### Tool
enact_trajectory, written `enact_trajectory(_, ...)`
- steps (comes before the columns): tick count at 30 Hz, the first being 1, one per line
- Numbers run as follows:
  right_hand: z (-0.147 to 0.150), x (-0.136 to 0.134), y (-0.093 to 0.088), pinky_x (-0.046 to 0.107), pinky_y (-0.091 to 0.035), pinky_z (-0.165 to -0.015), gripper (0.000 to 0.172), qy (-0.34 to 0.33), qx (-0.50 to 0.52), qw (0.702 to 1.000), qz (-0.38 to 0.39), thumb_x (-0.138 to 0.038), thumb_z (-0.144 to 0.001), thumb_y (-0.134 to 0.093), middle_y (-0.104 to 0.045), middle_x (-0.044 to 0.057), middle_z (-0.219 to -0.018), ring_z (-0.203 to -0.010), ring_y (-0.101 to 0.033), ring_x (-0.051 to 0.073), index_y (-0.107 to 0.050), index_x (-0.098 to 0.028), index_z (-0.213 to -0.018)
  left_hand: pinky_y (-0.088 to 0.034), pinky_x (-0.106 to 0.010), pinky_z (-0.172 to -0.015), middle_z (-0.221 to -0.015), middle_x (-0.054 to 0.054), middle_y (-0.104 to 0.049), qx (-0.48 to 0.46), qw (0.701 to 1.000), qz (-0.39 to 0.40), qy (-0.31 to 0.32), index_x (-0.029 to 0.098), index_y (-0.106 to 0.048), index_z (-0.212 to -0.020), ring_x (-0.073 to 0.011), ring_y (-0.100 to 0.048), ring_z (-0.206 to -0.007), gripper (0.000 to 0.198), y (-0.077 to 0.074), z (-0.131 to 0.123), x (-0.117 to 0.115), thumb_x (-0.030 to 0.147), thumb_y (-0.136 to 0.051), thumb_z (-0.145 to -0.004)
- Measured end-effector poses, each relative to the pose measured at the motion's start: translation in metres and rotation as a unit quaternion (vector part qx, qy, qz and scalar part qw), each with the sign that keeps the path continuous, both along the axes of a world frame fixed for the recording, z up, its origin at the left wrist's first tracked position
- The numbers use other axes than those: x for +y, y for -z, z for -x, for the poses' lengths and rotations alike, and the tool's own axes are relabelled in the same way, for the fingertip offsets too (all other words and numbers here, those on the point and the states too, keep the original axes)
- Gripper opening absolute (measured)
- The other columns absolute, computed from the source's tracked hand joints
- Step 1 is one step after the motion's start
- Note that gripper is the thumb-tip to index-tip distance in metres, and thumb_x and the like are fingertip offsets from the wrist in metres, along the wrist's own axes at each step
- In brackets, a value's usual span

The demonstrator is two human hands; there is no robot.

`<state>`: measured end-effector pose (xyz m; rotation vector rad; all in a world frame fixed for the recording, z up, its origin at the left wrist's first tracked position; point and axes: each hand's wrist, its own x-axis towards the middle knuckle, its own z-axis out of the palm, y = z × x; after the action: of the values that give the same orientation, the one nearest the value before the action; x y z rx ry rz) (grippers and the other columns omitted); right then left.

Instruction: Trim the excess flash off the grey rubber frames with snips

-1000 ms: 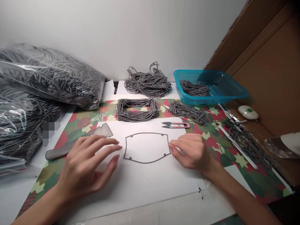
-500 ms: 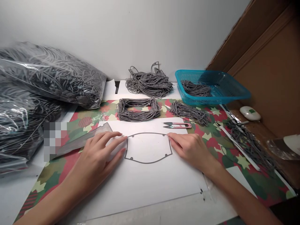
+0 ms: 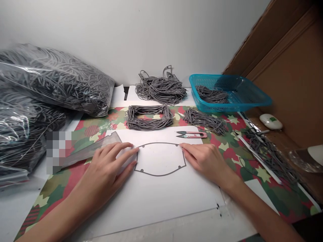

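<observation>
A thin grey rubber gasket (image 3: 158, 175), a curved frame with small eyelets near its corners, lies flat on the white sheet (image 3: 156, 201). Fingers spread, my left hand (image 3: 107, 166) rests at its left side, with fingertips touching the edge. My right hand (image 3: 203, 156) has its fingers drawn together and pressed on the gasket's upper right corner, the thumb lower along that side. Just beyond lies a pair of pink-handled thread snips (image 3: 191, 134). A clear plastic template (image 3: 93, 149) sits behind my left hand, partly covered by it.
Behind lie a gasket stack (image 3: 149, 127), a gasket bundle (image 3: 205, 121) and a tangled pile (image 3: 161, 90). A blue basket (image 3: 252, 107) holds more. Clear bags of gaskets (image 3: 75, 84) crowd the left. At right are a white pen-like stick (image 3: 259, 159), loose grey strips (image 3: 267, 154) and a white mouse-shaped object (image 3: 271, 121).
Both hands and the gasket stay almost exactly where they were. The whole view has shifted only slightly.
</observation>
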<state>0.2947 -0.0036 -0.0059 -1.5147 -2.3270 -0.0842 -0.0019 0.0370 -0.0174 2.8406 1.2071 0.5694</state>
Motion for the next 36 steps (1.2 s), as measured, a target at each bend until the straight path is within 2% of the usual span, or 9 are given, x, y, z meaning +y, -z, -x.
enact_trajectory(4, -0.0003, -0.0003, -0.0012, 0.027, -0.027, -0.053, 0.027, 0.000, 0.001, 1.000, 0.002, -0.018, -0.096, -0.043, -0.065, 0.001, -0.063, -0.053, -0.053, 0.010, -0.070, -0.015, -0.092, -0.045, -0.045, -0.082, -0.114, -0.011, -0.065, -0.001, 1.000, 0.002, 0.000, 0.023, -0.059, -0.119, -0.0315, -0.059, -0.104, 0.030, 0.0008, 0.0000, -0.0002, 0.030, -0.047, -0.093)
enact_trajectory(10, -0.0005, -0.0009, -0.0008, 0.027, -0.025, -0.052, 0.029, 0.001, 0.003, 1.000, -0.003, -0.017, -0.096, -0.042, -0.062, 0.000, -0.058, -0.049, -0.048, 0.009, -0.068, -0.015, -0.086, -0.043, -0.045, -0.082, -0.114, -0.013, -0.062, 0.010, 1.000, -0.006, 0.015, 0.019, -0.057, -0.120, -0.0314, -0.057, -0.104, 0.029, 0.0001, -0.0009, 0.0000, 0.027, -0.047, -0.094)
enact_trajectory(21, -0.0011, -0.0019, 0.0001, 0.026, -0.028, -0.052, 0.029, -0.012, 0.005, 1.000, -0.010, -0.014, -0.094, -0.041, -0.063, 0.001, -0.059, -0.050, -0.050, 0.010, -0.069, -0.015, -0.087, -0.041, -0.043, -0.085, -0.116, -0.010, -0.063, 0.010, 1.000, 0.002, 0.002, 0.022, -0.056, -0.121, -0.0295, -0.057, -0.107, 0.029, 0.0000, 0.0006, -0.0001, 0.028, -0.047, -0.094)
enact_trajectory(29, -0.0013, -0.0014, 0.0016, 0.027, -0.026, -0.052, 0.027, -0.018, 0.020, 1.000, -0.011, -0.011, -0.091, -0.043, -0.062, 0.001, -0.058, -0.049, -0.047, 0.010, -0.069, -0.013, -0.087, -0.040, -0.043, -0.084, -0.116, -0.012, -0.062, 0.016, 1.000, -0.009, 0.010, 0.017, -0.053, -0.122, -0.0303, -0.056, -0.106, 0.030, -0.0003, -0.0010, 0.0008, 0.028, -0.046, -0.094)
enact_trajectory(36, -0.0013, -0.0030, -0.0016, 0.027, -0.025, -0.052, 0.022, -0.045, 0.056, 0.997, 0.025, -0.013, -0.088, -0.047, -0.058, -0.001, -0.056, -0.049, -0.045, 0.010, -0.068, -0.014, -0.081, -0.040, -0.043, -0.084, -0.116, -0.013, -0.061, 0.027, 0.999, -0.011, 0.015, 0.016, -0.055, -0.122, -0.0311, -0.055, -0.106, 0.032, 0.0008, -0.0010, 0.0004, 0.028, -0.047, -0.094)
